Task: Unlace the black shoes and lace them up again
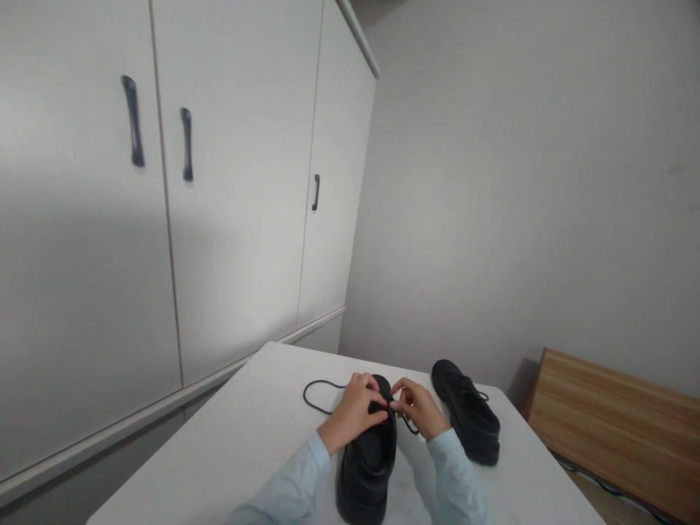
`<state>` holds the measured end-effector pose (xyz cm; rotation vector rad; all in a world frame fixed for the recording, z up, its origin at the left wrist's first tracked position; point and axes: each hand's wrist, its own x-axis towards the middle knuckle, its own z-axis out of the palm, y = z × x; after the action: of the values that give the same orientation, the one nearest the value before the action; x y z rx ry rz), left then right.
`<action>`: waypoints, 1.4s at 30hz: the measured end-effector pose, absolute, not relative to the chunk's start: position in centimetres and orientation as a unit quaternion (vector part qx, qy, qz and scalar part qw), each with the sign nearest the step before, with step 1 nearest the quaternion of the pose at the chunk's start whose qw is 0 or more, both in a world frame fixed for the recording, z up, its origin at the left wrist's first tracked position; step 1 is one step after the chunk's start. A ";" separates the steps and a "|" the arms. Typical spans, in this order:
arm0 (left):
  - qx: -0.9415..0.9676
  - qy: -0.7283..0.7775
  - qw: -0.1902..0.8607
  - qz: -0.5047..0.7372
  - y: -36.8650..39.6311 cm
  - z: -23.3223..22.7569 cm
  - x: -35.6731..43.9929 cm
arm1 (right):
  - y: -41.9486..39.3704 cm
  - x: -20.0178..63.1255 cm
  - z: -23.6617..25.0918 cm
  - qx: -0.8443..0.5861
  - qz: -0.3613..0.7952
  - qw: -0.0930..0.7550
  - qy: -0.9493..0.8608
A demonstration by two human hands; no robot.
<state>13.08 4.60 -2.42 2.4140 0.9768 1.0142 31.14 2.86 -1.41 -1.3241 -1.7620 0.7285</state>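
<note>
A black lace-up shoe (pixel 367 467) stands on the white table (pixel 230 452) right in front of me, toe pointing away. My left hand (pixel 355 410) rests on its toe end and pinches the black lace (pixel 320 394), which loops out to the left over the table. My right hand (pixel 416 407) pinches the lace's other part just beside the left hand, with a small loop hanging below it. A second black shoe (pixel 467 419) stands to the right, apart from both hands, its laces tied in.
White wardrobe doors (pixel 230 204) with dark handles stand to the left, beyond the table. A plain grey wall is ahead. A wooden board or bench (pixel 612 430) sits low at the right, past the table's edge.
</note>
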 end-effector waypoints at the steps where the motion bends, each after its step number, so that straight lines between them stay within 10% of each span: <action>1: 0.851 0.352 0.170 0.351 4.6 -2.3 13.3 | 2.9 31.1 -1.4 -0.522 0.293 0.400 -0.694; 14: 0.826 0.413 0.143 0.357 4.1 -2.1 13.9 | 3.0 32.2 -2.0 -0.503 0.272 0.373 -0.730; 27: 0.424 0.150 0.691 0.567 5.5 0.1 11.0 | 2.9 31.5 -2.0 -0.462 0.379 0.364 -0.714; 42: 0.593 0.209 0.508 0.588 5.9 1.2 9.3 | 2.1 31.4 -1.0 -0.459 0.387 0.345 -0.721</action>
<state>9.32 5.90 1.25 1.4298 0.5028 1.4182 31.41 2.10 -1.02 -1.1922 -1.8719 1.0046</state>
